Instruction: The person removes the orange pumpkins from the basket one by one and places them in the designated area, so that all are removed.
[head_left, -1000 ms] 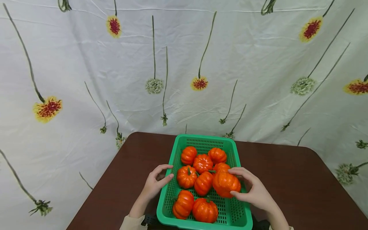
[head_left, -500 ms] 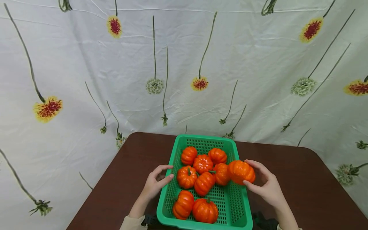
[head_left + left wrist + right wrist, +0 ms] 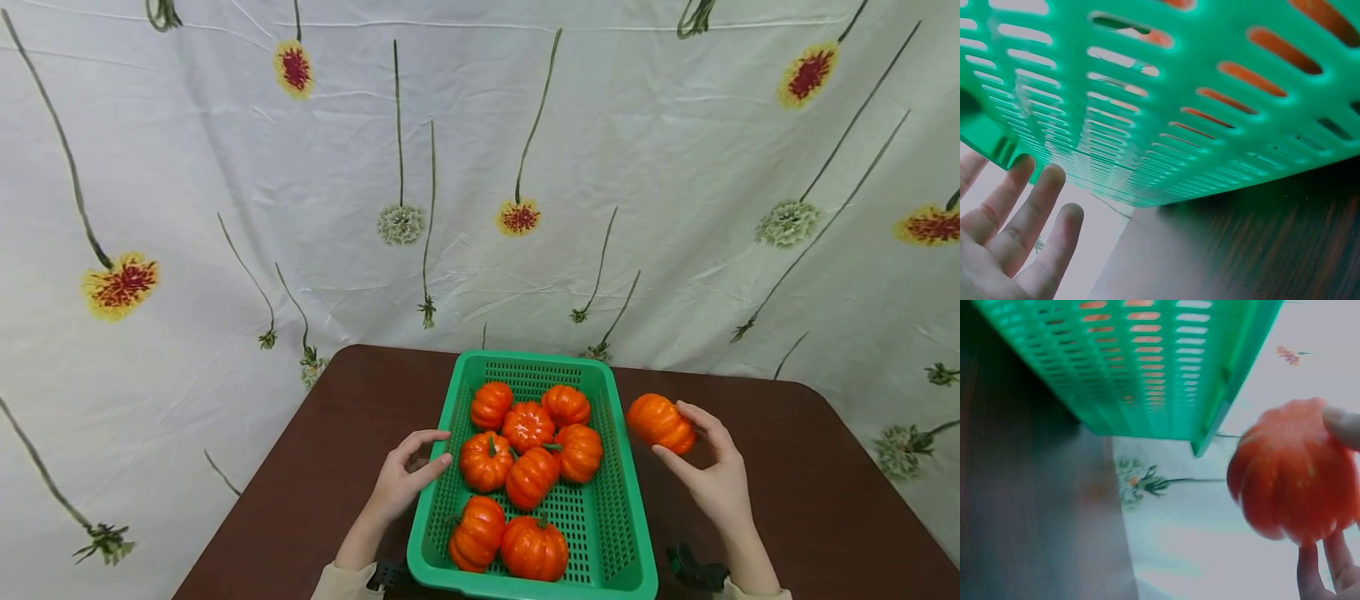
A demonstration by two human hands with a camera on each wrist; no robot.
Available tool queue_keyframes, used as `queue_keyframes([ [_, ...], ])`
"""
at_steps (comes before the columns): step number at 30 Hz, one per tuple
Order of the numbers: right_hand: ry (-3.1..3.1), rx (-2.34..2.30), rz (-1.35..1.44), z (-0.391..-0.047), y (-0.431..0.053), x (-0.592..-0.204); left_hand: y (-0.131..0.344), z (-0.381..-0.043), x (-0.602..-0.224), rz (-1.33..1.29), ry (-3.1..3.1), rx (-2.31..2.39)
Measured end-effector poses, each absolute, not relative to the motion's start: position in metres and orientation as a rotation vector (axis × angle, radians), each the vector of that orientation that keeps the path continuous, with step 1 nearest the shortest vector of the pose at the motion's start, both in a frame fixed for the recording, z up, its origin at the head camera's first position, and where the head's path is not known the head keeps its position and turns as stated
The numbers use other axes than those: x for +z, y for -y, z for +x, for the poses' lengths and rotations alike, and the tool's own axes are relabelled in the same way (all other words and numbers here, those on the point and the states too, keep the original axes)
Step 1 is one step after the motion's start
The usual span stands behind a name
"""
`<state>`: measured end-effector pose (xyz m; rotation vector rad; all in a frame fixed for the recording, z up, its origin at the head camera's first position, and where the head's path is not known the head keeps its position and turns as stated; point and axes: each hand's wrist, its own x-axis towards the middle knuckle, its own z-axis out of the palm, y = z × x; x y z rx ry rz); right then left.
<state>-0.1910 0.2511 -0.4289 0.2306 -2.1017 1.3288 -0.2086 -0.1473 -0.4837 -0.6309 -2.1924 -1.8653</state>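
Note:
A small orange pumpkin (image 3: 662,423) is pinched between the thumb and fingers of my right hand (image 3: 712,467), off the right side of a green plastic basket (image 3: 628,500). The right wrist view shows the pumpkin (image 3: 1294,472) held up above the basket's rim level, fingertips on its sides. My left hand (image 3: 408,471) is at the basket's left rim, thumb and index finger reaching over the edge. In the left wrist view its fingers (image 3: 1035,200) are spread and fairly straight beside the perforated wall. Inside the basket lie several more pumpkins (image 3: 528,427), some with green stems.
The basket stands on a dark brown wooden table (image 3: 780,483), near its back edge. Behind the table hangs a white cloth (image 3: 337,167) printed with flowers. Dark straps (image 3: 693,571) circle both wrists.
My right hand has lifted the pumpkin out of the basket and carried it right, past the rim and over the table. The left hand has stayed at the left rim.

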Motion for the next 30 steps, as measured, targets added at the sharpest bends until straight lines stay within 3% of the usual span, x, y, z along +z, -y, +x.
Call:
queue_keyframes([
  [10, 2.305, 1.206, -0.004, -0.203, -0.264, -0.457, 0.148, -0.209, -0.483, -0.616, 2.216, -1.891],
  [30, 2.413, 1.100, 0.053, -0.215, -0.277, -0.498, 0.148, -0.209, -0.485, -0.594, 2.233, -1.887],
])
